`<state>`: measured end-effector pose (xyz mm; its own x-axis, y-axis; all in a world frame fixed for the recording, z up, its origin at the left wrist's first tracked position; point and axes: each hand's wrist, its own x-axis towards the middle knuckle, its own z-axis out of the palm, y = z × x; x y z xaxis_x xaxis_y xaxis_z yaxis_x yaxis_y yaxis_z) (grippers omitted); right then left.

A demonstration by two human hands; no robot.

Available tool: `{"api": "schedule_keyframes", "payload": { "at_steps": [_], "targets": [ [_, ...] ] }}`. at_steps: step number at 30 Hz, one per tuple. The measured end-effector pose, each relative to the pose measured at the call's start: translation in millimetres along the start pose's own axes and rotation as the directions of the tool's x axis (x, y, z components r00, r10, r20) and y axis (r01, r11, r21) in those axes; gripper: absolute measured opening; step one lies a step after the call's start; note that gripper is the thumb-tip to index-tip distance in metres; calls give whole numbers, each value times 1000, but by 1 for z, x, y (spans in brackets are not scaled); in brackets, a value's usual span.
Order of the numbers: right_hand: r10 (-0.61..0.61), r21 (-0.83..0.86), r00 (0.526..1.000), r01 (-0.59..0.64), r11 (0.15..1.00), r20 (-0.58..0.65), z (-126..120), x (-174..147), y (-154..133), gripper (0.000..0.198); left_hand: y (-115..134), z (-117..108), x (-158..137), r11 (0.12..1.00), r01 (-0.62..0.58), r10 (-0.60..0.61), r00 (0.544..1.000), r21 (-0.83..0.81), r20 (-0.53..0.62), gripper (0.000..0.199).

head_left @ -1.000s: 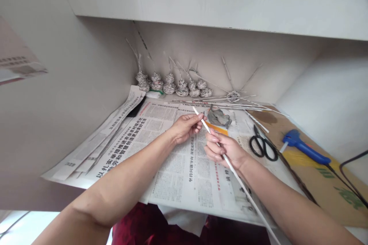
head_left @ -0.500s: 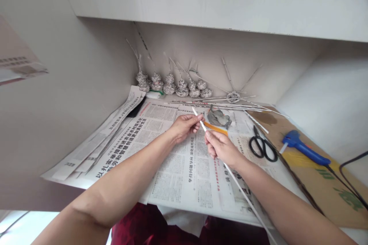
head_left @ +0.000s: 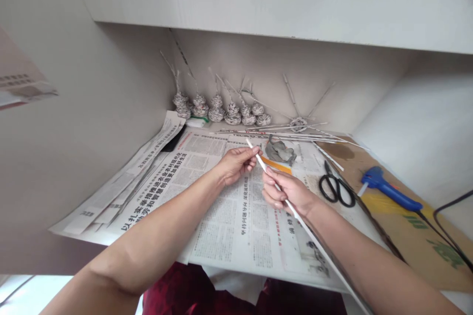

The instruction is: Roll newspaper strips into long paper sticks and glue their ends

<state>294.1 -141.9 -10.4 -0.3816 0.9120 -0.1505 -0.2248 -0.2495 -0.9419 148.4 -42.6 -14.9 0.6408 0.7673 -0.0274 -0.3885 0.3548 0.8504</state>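
Note:
A long thin white paper tube [head_left: 261, 161] slants between my hands, its tip pointing away from me. My left hand [head_left: 236, 165] pinches it near that tip with thumb and fingers. Lower along it, my right hand [head_left: 286, 189] has its fingers curled loosely around the tube, which runs over the palm. From there the tube trails along my right forearm toward the bottom edge. Newspaper [head_left: 221, 226] lies under both hands. Just beyond them are an orange strip [head_left: 277, 165] and a crumpled grey cloth-like lump [head_left: 280, 150].
Several woven paper gourds [head_left: 216, 108] line the back wall, beside a woven piece with spread spokes [head_left: 298, 124]. Paper tubes [head_left: 295, 136] lie before them. Black scissors [head_left: 336, 187] and a blue glue gun [head_left: 391, 189] on cardboard [head_left: 414, 251] are at right. Paper strips [head_left: 121, 182] lie left.
My right hand has loosened and turned, its palm and fingers now showing under the paper tube. The tube's trailing part has shifted toward my right forearm. My left hand keeps its pinch.

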Motion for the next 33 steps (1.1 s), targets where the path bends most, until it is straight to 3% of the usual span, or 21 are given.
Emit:
{"api": "schedule_keyframes", "payload": {
  "at_steps": [2, 5, 9, 12, 15, 18, 25, 33],
  "targets": [
    [-9, -99, 995, -2, 995, -102, 0, 1, 2, 36, 0, 0, 0, 1000, -15, 15, 1000, 24, -15, 32],
    [-126, -390, 950, 5, 921, -284, -1, 3, 9, 36, -2, -2, 2, 996, -28, 32, 998, 90, -47, 33],
    [-206, -538, 923, -1, 843, -326, 0, 3, 13, 38, -4, -3, 2, 994, -24, 30, 998, 107, -50, 32],
    [-148, -425, 943, 8, 905, -297, 1, 2, 11, 39, -3, -2, 2, 997, -8, 12, 999, 79, -48, 32],
    [-55, -173, 988, 30, 984, -146, 2, 0, 5, 37, -2, 0, 1, 999, 17, -15, 999, 39, -44, 32],
    [-6, 0, 1000, 6, 1000, -13, 3, -1, 1, 35, -1, 0, 0, 1000, 25, -24, 999, 8, -26, 32],
    [-55, -123, 971, 26, 992, -233, 1, 4, 7, 37, -2, 0, 0, 999, -1, 2, 1000, 52, -21, 32],
    [19, 129, 1000, -17, 992, -10, 2, 1, 1, 33, -1, 1, -3, 999, 37, -36, 998, -14, 60, 33]
  ]
}}
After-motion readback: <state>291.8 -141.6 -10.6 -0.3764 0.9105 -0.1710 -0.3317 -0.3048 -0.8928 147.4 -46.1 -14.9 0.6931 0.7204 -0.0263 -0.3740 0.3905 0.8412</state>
